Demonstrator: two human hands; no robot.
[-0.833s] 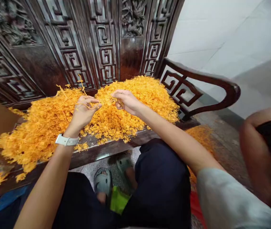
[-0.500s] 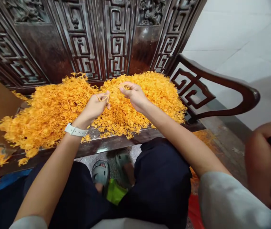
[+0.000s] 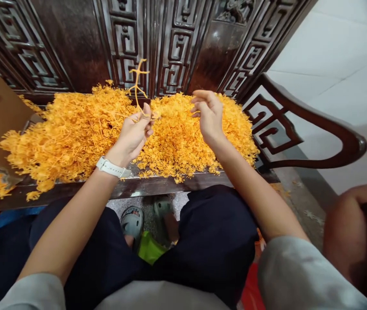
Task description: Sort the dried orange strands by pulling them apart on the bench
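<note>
My left hand [image 3: 135,131], with a pale watch [image 3: 111,167] at the wrist, is closed on a thin branched orange stem [image 3: 137,82]. The stem stands up from the fingertips, its short twigs spread at the top. My right hand [image 3: 211,117] is held apart from it over the right-hand heap of small orange pieces [image 3: 183,142]; its fingers are loosely bent and apart, with nothing seen in them. Left of my left hand lies another heap of tangled orange pieces [image 3: 76,129]. Both heaps rest on a dark wooden bench [image 3: 170,186].
Behind the heaps rises a carved bench back [image 3: 215,56], with a curved armrest [image 3: 325,114] at the right. A cardboard box [image 3: 4,120] stands at the left. Another person's bare limb [image 3: 344,232] shows at right. A green item [image 3: 151,248] lies between my feet.
My right hand has let go of the orange stem and moved right and up. The stem now points upward from my left hand. The view has shifted slightly.
</note>
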